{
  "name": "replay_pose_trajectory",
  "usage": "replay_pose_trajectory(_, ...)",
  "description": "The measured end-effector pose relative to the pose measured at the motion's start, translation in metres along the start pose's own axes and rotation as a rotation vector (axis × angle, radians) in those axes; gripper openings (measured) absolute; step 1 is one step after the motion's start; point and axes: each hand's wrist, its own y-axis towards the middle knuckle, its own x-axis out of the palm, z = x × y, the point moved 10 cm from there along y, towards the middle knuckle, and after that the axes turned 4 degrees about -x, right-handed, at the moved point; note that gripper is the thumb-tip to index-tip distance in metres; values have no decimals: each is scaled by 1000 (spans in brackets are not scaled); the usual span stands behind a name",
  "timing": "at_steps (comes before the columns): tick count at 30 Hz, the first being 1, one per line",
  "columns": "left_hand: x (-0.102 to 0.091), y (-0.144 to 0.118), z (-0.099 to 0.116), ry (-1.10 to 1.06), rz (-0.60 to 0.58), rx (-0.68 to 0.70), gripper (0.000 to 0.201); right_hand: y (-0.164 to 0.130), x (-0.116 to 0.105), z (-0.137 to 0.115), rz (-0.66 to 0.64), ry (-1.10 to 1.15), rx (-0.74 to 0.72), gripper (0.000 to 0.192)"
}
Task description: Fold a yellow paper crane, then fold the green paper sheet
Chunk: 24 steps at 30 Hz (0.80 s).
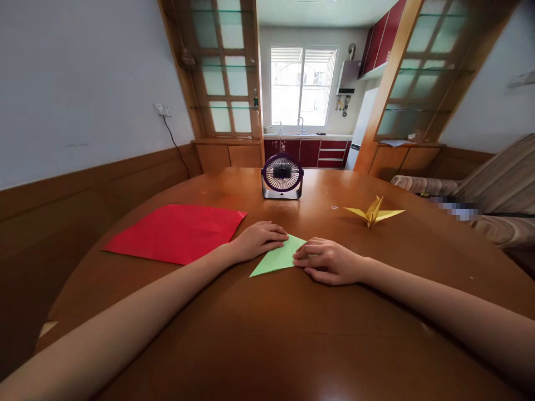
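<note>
Round wooden table (292, 334): left hand (257, 239) and right hand (330, 262), fingers flat, press a light, creasable folded green paper triangle (276, 260) at frame centre; best pinched by its edges.

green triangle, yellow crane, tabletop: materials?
Green triangle: thin matte paper, by its sharp flat folds. Yellow crane: the same sort of paper, creased and standing stiff. Tabletop: likely varnished wood or veneer, brown with glossy reflections.

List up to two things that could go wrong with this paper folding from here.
1. The desk fan faces the table; if running, it may lift the green paper, pinned only by the left hand and right hand.
2. An arm could brush the red sheet or yellow paper crane.
</note>
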Motion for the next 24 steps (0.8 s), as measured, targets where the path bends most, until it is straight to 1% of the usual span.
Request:
replay_pose_trajectory(2, 2, -2, -1, 15, -63, -22, 38, 0, 0, 0, -3, 1, 5, 31)
replay_pose_trajectory(5, 7, -10, -5, -26, -185, -71, 47, 0, 0, 0, -3, 7, 7, 31)
replay_pose_trajectory(8, 10, -17, -7, -79, -240, -103, 59, 0, 0, 1, -2, 12, 8, 30)
replay_pose_trajectory(9, 10, -17, -6, -88, -233, -112, 59, -1, 0, 1, -2, 15, 7, 31)
replay_pose_trajectory(11, 8, -14, -3, -93, -174, -132, 51, -1, 1, 1, -2, 22, 4, 31)
replay_pose_trajectory(13, 1, -6, 3, -75, -57, -160, 42, -1, 1, 1, -1, 22, 3, 32)
replay_pose_trajectory(15, -1, 2, 9, 0, 17, -224, 44, -1, 1, 1, 1, 14, 2, 32)
replay_pose_trajectory(16, -3, 4, 10, 43, 59, -267, 41, -1, 1, 1, 1, 10, 3, 32)
replay_pose_trajectory(17, -3, 6, 13, 86, 76, -295, 38, -1, 1, 1, -1, 7, 5, 31)
replay_pose_trajectory(20, 3, 8, 24, 255, 63, -300, 38, -1, 2, 1, -14, 5, 11, 31)
replay_pose_trajectory(24, 10, 4, 24, 399, -7, -289, 48, 0, 2, 1, -13, 5, 19, 30)
